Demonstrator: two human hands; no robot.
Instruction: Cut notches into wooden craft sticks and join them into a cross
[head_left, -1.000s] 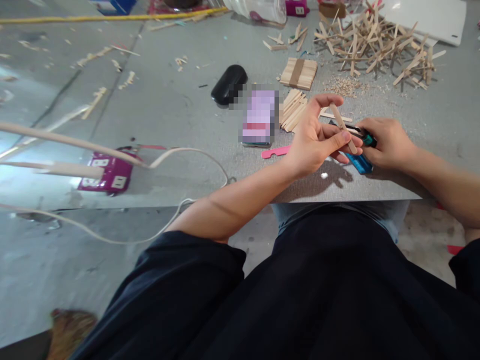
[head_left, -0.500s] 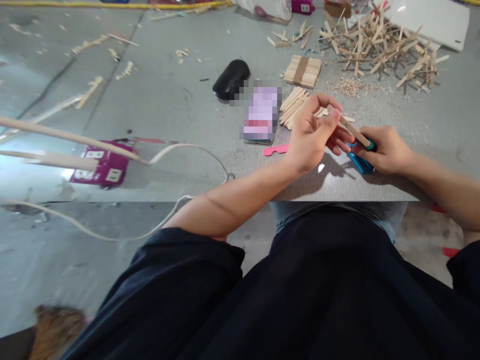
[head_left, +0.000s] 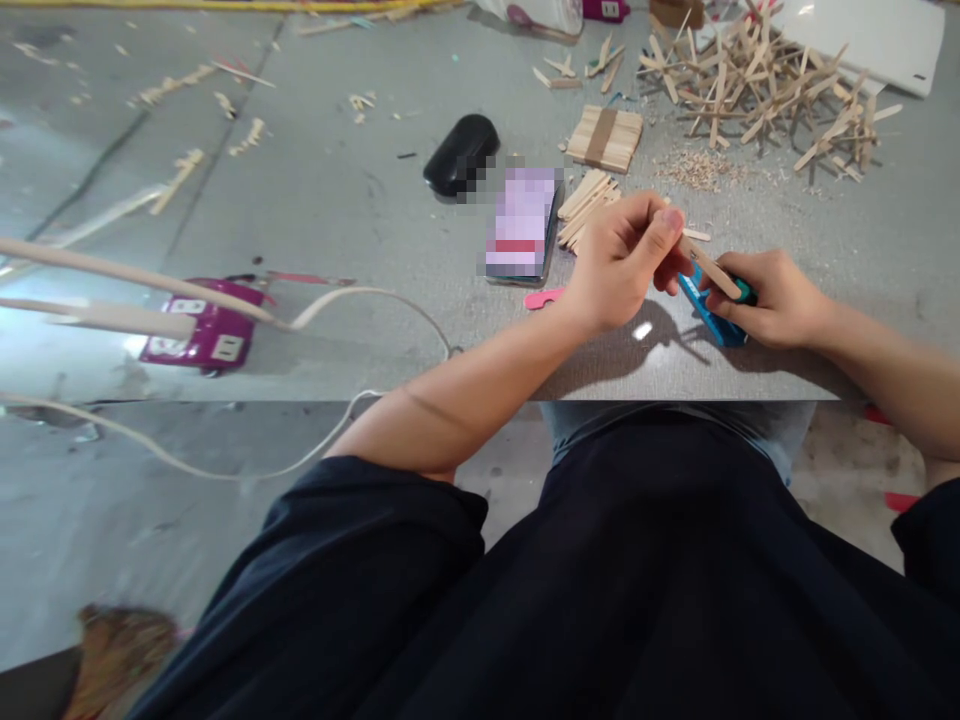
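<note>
A flat wooden craft stick [head_left: 707,270] slants between my two hands, above the table's front part. My left hand [head_left: 619,260] is closed, its thumb and fingers pinching the far end of this stick. My right hand [head_left: 776,300] is closed around a tool with a dark green handle [head_left: 744,291], at the stick's near end. Most of the tool is hidden by the fingers, so its kind cannot be made out. Just below the right hand lies a bright blue plastic object [head_left: 712,315], partly covered. Loose craft sticks [head_left: 589,200] lie beyond my left hand.
A banded bundle of sticks [head_left: 606,138], a phone [head_left: 521,225] and a black case [head_left: 461,155] lie farther back. Crossed sticks form a large heap [head_left: 750,80] at the back right. On the left are a purple power strip [head_left: 202,325] and a pale cable [head_left: 352,292].
My left hand's fingers have curled in more tightly around the stick's end. More of the blue object now shows below the stick. The right hand has hardly moved.
</note>
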